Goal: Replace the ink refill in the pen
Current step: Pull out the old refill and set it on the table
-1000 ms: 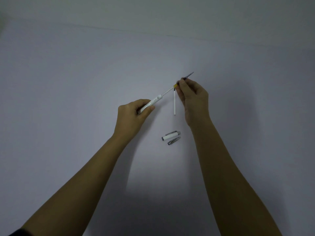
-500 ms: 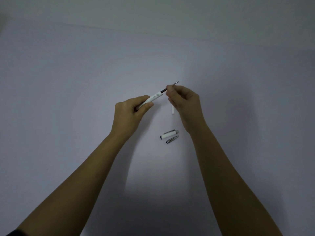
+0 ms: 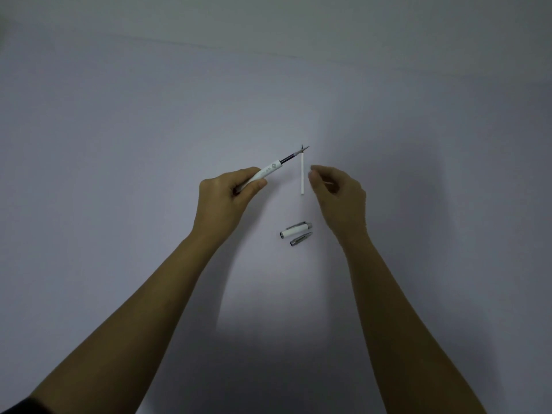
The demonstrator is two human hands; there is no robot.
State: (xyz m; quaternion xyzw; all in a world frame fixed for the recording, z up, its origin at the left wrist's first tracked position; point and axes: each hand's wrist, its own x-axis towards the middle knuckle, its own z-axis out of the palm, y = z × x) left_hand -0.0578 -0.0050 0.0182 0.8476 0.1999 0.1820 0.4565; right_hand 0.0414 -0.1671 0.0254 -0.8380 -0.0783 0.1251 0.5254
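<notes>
Left grip: closed round the white pen barrel [image 3: 263,175], thumb pressed on top, fingers wrapped beneath, barrel slanting up and to the right from the left hand [image 3: 227,198]. Right grip: loosely open, thumb and forefinger parted a little and curled, touching nothing that can be made out; a thin pale sliver near the right hand [image 3: 337,195] too small to identify. New refill [image 3: 294,154]: pushed most of the way into the barrel, only a short dark length and the fine tip left sticking out of the open end. Old refill [image 3: 302,174]: a thin white tube lying on the worktop [image 3: 119,144] just left of the right hand, upright in the frame, its top end close under the new refill's tip, whether touching it or merely behind it not clear from this angle. Nearer the body, on the worktop between the two forearms: white cap with metal clip [image 3: 296,230], and just beside it the small grey metal tip cone [image 3: 301,238], both lying free. Judged progress: past the halfway mark, old refill out, new one seated or nearly so. Probably left to do: screw the tip cone back over the protruding point, then refit the cap.
</notes>
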